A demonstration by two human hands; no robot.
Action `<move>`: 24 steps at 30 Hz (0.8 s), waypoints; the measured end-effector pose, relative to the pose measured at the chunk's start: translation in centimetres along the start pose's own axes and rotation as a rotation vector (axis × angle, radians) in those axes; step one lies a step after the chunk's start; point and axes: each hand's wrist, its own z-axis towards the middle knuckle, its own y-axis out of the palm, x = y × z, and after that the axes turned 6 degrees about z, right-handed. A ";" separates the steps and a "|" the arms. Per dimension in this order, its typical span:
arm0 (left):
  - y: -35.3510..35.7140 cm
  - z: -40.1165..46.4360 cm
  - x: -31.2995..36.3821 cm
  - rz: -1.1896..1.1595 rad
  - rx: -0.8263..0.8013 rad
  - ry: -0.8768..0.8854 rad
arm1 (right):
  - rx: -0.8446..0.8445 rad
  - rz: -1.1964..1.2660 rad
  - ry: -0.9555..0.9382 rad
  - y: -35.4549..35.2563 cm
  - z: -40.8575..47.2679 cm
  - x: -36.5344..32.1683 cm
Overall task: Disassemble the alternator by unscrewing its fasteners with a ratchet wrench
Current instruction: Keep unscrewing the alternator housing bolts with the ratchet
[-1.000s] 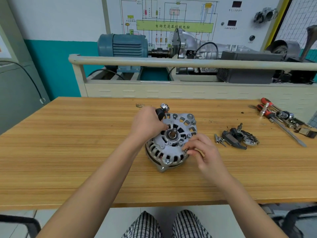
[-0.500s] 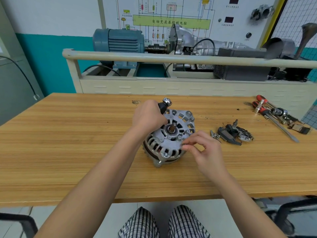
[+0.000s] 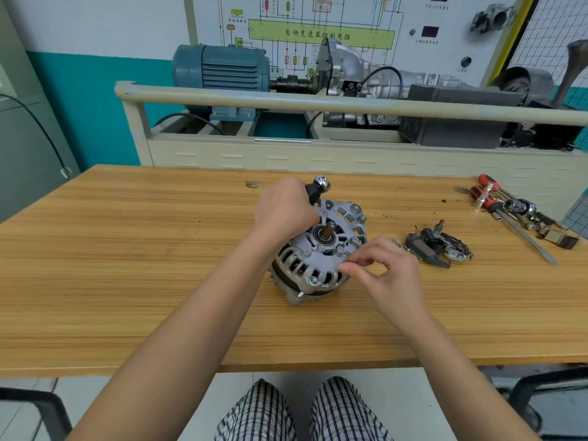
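Partly stripped — dark removed parts (image 3: 439, 246) lie right of the right hand (image 3: 386, 272) pinching a fastener on the ribbed silver alternator (image 3: 321, 256); left hand (image 3: 284, 208) grips the black-handled ratchet wrench (image 3: 315, 189).

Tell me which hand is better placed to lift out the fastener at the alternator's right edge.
Right. The right hand already pinches at a fastener on the alternator housing's right edge, fingertips on it. The left hand is busy gripping the ratchet wrench at the far side.
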 end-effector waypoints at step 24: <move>0.4 1.2 1.2 0.060 0.011 0.028 | -0.076 0.115 0.014 -0.4 0.9 1.2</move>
